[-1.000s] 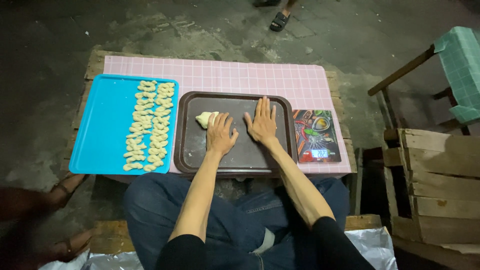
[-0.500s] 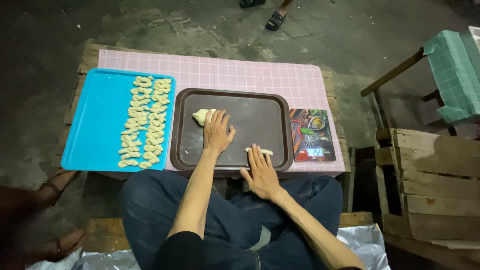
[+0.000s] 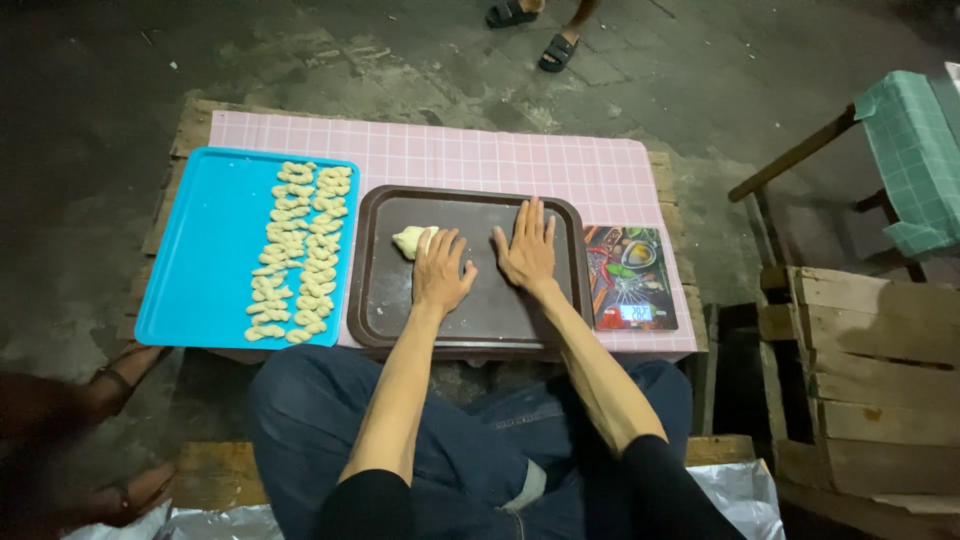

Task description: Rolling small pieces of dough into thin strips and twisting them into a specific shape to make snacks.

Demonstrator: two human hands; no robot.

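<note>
Brown plastic tray sits at the middle of the low worktop, which is covered with a pink checked cloth. Both hands lie palm down on the tray. The left hand is flat, fingers spread and apart, gripping nothing; its fingertips touch the near edge of a pale lump of dough, which rests on the tray just ahead and to the left of that hand. The right hand is likewise flat with fingers extended and slightly parted, pressed to the tray surface; whether anything lies under the palm cannot be told.

Well to the left of the left hand, a blue tray carries two rough columns of small curved dough pieces. Just to the right of the right hand, beside the brown tray, lies a small kitchen scale with a colourful printed top and a lit display.

Beyond the worktop, sandalled feet of another person stand on the stone floor. A wooden crate stands far right.
</note>
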